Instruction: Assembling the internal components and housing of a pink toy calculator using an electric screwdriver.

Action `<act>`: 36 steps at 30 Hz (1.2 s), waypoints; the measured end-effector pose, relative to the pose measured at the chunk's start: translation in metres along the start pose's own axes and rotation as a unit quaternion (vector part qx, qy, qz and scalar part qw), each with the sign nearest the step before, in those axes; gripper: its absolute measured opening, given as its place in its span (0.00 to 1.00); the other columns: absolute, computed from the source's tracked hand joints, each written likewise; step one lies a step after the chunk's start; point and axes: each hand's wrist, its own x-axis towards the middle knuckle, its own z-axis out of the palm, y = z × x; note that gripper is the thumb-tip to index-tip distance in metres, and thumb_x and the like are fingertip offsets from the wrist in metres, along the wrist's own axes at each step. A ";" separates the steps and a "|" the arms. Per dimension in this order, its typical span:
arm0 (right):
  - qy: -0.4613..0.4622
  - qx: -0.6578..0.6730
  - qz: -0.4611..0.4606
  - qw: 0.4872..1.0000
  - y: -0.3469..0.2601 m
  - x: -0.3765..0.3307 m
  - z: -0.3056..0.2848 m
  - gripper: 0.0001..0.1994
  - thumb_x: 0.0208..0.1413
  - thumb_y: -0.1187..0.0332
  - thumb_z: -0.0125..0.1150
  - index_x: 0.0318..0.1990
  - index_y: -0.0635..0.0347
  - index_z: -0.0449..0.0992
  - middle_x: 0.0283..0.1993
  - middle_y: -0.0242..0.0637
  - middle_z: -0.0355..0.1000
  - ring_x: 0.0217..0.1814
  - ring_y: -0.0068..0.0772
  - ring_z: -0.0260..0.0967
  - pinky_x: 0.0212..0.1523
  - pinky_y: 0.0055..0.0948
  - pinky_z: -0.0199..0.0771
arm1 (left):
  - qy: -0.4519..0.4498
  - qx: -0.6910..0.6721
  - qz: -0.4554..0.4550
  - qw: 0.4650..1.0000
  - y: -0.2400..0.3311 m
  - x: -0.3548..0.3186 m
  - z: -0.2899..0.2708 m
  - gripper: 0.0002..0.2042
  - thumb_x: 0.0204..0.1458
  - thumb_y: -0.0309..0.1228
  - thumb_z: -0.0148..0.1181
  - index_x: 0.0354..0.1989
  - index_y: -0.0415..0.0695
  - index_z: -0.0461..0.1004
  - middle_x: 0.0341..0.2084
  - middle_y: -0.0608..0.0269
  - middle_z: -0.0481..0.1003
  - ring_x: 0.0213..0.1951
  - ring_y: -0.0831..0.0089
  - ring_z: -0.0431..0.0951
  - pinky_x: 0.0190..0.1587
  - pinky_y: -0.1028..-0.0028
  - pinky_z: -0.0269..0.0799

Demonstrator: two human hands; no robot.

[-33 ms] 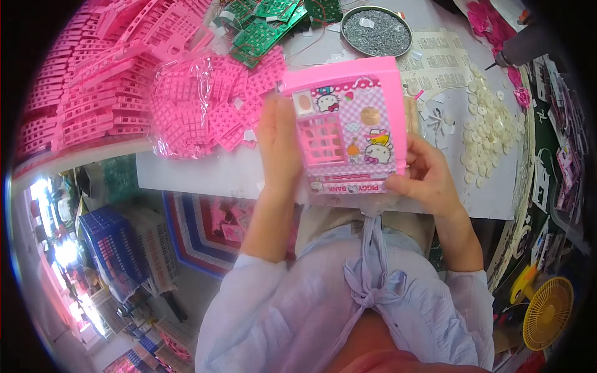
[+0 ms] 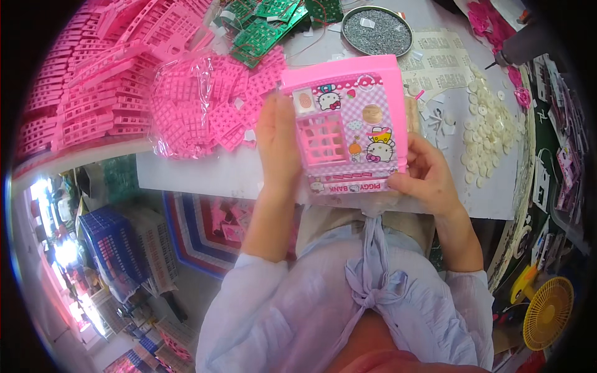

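Between my hands, above the table's near edge, is a pink box-shaped toy money box (image 2: 356, 137). Its front carries a purple-checked sticker with cartoon cats, a square grid window and a round hole. My left hand (image 2: 278, 133) is closed along its left side, with the fingertips partly hidden. At the lower right corner, my right hand (image 2: 429, 177) grips the edge, thumb over the front and fingers behind the side. The back of the box is hidden from view.
Pink plastic panels (image 2: 102, 93) are piled at left beside a bag of pink grids (image 2: 186, 105). Green circuit boards (image 2: 261, 34) and a round tin of screws (image 2: 377, 34) lie at the back. White discs (image 2: 482, 130) and a power screwdriver (image 2: 516, 50) are right; a yellow fan (image 2: 547, 314) stands lower right.
The money box has shifted very slightly upward and tilted a little, so its front print looks sharper. Both hands keep their hold.
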 end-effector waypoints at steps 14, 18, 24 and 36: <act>0.064 -0.070 -0.044 0.995 0.010 0.008 0.029 0.25 0.57 0.80 0.63 0.62 0.70 0.63 0.55 0.44 0.75 0.56 0.28 0.74 0.56 0.28 0.75 | 0.051 0.143 0.093 0.984 -0.010 0.023 -0.014 0.15 0.70 0.37 0.43 0.35 0.40 0.71 0.26 0.70 0.68 0.31 0.84 0.66 0.33 0.77 0.66; 0.080 -0.050 -0.064 0.993 0.009 0.011 0.024 0.25 0.57 0.80 0.63 0.61 0.69 0.63 0.55 0.44 0.75 0.55 0.28 0.74 0.56 0.28 0.75 | 0.041 0.026 0.010 0.999 -0.002 0.027 -0.009 0.17 0.70 0.40 0.43 0.34 0.41 0.70 0.26 0.68 0.68 0.31 0.82 0.68 0.34 0.75 0.68; 0.104 -0.010 -0.080 0.991 0.009 0.007 0.018 0.25 0.57 0.80 0.63 0.61 0.69 0.63 0.54 0.43 0.75 0.55 0.29 0.75 0.56 0.29 0.76 | 0.014 0.230 0.095 0.968 -0.006 -0.019 0.005 0.19 0.70 0.39 0.42 0.31 0.37 0.68 0.21 0.64 0.67 0.26 0.77 0.64 0.29 0.71 0.62; 0.020 -0.622 -0.296 0.724 -0.026 0.030 -0.073 0.17 0.48 0.76 0.65 0.47 0.54 0.82 0.61 0.34 0.74 0.65 0.48 0.66 0.60 0.38 0.71 | -0.330 0.345 0.339 0.811 -0.007 0.041 -0.012 0.15 0.47 0.30 0.67 0.46 0.45 0.79 0.49 0.55 0.78 0.53 0.52 0.75 0.56 0.62 0.70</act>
